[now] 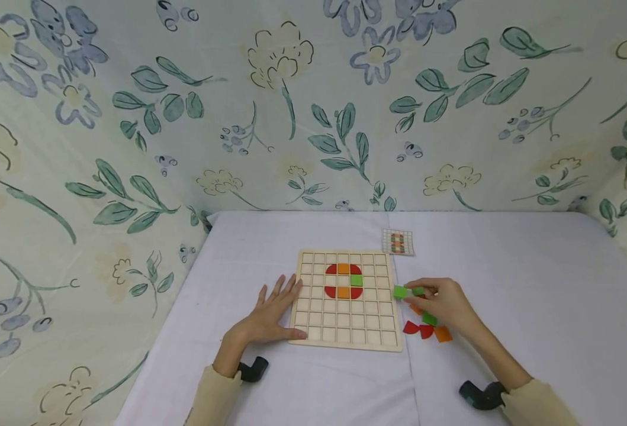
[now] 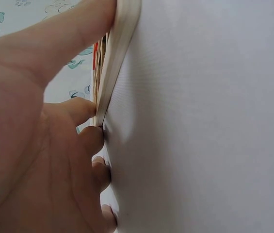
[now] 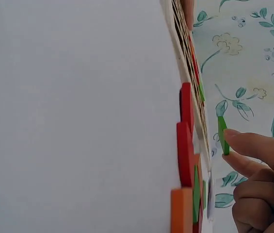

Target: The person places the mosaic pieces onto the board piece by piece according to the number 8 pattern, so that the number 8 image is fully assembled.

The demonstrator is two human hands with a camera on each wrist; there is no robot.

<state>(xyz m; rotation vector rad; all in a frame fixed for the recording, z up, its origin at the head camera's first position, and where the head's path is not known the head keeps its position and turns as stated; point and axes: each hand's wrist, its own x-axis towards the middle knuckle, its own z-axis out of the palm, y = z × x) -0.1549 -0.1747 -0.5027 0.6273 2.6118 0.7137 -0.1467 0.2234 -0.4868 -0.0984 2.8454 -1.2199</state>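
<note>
My right hand pinches a green square tile between thumb and finger, just off the right edge of the wooden grid board. In the right wrist view the green tile is held up above the loose pieces. My left hand lies spread along the board's left edge, the thumb on its lower left corner. On the board, red quarter-round tiles mark the corners of a small pattern. Orange squares sit at its top and bottom, and one green square on its right side.
Loose tiles lie right of the board, partly hidden under the right hand: red quarter-rounds, an orange square and green ones. A small pattern card lies behind the board's upper right corner. White cloth covers the table.
</note>
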